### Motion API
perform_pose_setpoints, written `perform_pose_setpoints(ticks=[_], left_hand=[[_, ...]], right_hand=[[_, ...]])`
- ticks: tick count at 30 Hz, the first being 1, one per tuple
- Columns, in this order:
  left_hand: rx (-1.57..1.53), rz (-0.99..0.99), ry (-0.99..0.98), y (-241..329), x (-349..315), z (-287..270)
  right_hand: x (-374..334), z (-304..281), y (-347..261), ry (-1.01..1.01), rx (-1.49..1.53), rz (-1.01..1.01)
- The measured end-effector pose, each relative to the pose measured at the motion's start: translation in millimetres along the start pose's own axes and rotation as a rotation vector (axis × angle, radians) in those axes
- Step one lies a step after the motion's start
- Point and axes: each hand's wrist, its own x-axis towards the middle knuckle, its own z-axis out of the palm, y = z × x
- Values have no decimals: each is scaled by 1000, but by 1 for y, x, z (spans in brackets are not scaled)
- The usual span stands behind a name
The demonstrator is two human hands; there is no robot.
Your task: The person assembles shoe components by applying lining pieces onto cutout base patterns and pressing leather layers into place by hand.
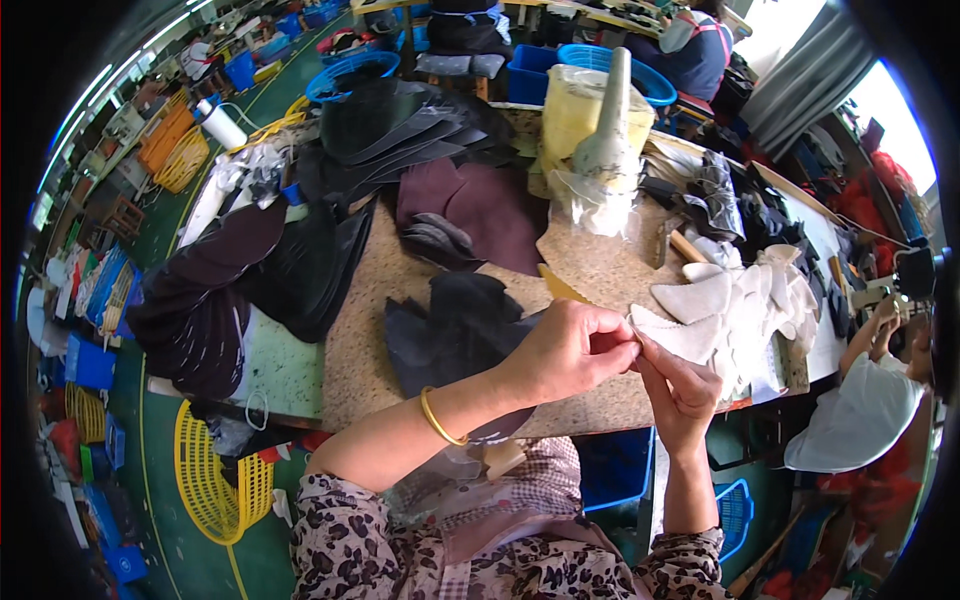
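Nearest the camera, a patterned sleeve and a gold bangle (pixel 437 418) lead up to the left hand (pixel 572 350), whose fingers (pixel 615 335) are pinched together on the tip of a white fabric piece (pixel 668 335). The right hand (pixel 682 390) comes up from below and its fingers meet the same piece at the same tip, so the exact edge being gripped is covered by both sets of fingertips and cannot be made out. The piece lies at the near edge of the table (pixel 600 270), just beside a loose heap of white cut pieces (pixel 750 300) whose far layers overlap too much to count.

To the left of the hands a pile of dark cut pieces (pixel 455 325) sits on the speckled tabletop, partly behind the left wrist. Farther back lie maroon fabric pieces (pixel 475 210) and a fan of black strips (pixel 410 125). A pale plastic bag (pixel 585 120) stands behind them with a grey shoe last (pixel 610 130) rising in front of it. Dark garments (pixel 215 290) drape over the table's left end.

Under the table a yellow basket (pixel 210 480) rests on the green floor, cut off by the sleeve. At the right rim a person in a white top (pixel 860 415) is bent over, mostly distorted by the lens. Blue bins (pixel 545 65) and another seated person stand at the far end of the workshop.
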Motion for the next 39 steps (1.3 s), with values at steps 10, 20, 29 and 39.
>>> perform_pose_setpoints(ticks=[10,20,29,39], left_hand=[[-203,124,48,-19,-14,14],[-129,-278,-340,-40,-61,26],[56,270,407,-12,-70,49],[-343,-205,534,-4,-134,-49]], right_hand=[[-20,19,15,312,924,653],[-34,-59,35,327,690,939],[-23,1,-43,-329,420,224],[-7,65,-19,-280,584,718]])
